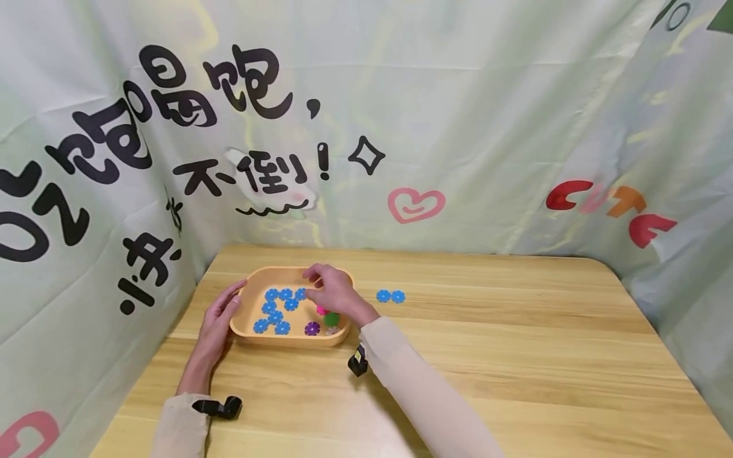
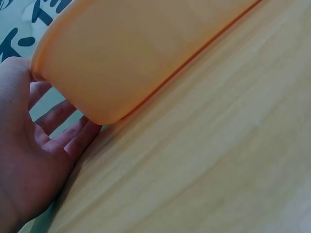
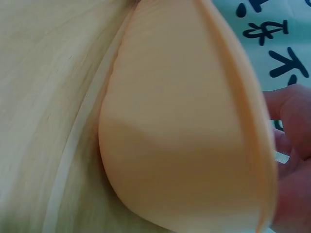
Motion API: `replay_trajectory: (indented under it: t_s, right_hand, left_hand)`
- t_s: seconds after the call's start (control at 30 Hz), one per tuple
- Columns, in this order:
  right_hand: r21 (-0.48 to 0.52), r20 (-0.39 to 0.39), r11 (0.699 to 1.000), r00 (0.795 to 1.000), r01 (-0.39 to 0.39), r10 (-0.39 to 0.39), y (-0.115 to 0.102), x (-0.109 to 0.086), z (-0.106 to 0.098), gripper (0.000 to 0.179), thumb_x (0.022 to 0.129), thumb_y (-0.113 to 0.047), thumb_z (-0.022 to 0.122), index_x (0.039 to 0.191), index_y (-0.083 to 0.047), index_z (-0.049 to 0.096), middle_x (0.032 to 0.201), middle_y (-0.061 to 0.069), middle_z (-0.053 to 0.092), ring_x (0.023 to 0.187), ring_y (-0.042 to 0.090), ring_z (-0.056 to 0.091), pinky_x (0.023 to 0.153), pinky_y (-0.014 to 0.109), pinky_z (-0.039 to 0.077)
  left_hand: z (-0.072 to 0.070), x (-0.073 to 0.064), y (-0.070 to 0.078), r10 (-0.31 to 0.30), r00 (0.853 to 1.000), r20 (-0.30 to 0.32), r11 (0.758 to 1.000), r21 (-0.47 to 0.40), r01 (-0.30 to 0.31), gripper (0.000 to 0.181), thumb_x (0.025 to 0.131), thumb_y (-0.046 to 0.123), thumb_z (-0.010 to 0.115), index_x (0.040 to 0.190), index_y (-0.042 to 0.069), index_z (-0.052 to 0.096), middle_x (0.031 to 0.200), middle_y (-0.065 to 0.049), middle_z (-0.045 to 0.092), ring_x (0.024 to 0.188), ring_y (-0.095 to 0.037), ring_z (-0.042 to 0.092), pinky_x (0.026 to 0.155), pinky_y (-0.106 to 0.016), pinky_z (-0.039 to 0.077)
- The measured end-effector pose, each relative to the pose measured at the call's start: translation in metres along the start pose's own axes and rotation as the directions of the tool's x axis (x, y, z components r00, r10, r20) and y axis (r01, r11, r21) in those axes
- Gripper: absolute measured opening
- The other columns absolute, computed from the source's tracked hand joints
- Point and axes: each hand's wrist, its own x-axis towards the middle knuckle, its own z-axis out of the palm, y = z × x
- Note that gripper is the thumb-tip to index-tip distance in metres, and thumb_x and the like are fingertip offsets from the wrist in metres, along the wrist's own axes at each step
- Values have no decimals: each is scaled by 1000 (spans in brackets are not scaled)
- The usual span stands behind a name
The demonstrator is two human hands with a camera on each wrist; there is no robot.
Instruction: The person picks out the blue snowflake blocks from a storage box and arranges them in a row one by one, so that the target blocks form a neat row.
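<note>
Left hand [image 1: 216,322] is steadying rounded orange plastic tray [image 1: 286,340], grip relaxed | right hand [image 1: 336,294] is apparently picking among blue plastic flower discs [image 1: 269,307], grip unclear | likely needing fine pinch next

The person's 2 forearms reach forward from the lower edge of the head view, each in a pale beige sleeve: the left sleeve [image 1: 180,427] rises nearly straight, while the right sleeve [image 1: 426,388] runs diagonally inward. The left hand [image 1: 215,323] is turned thumb side up, palm facing inward, with a stretch of bare wrist behind it. In the left wrist view its thumb [image 2: 15,68] sits apart from the 4 fingers [image 2: 57,115], which extend forward, slightly spread, in a light hold. The right hand [image 1: 336,292] reaches farther forward, back of the hand uppermost, wrist angled left, fingers loosely bent, its index finger and thumb apart at the tips.
</note>
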Motion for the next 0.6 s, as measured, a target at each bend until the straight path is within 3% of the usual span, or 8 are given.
replay_trajectory:
  t_s: [0.4,0.6]
  right_hand:
    - [-47,74,999,997,-13,17,12,16,19,40,93,5,67,132,-2,63,127,14,64,114,28,62,94,29,54]
    - [-159,89,987,995,-21,36,12,19,25,41,91,8,66,131,-2,66,129,12,66,116,24,63,98,30,53]
  left_hand:
    - [1,0,-1,-3,1000,-4,1000,15,3,48,110,27,49,154,7,47,159,-15,40,128,-6,51,98,-15,46]
    - [2,0,0,-14,1000,-3,1000,7,15,48,110,27,49,154,7,47,159,-17,39,129,-11,50,98,-15,47]
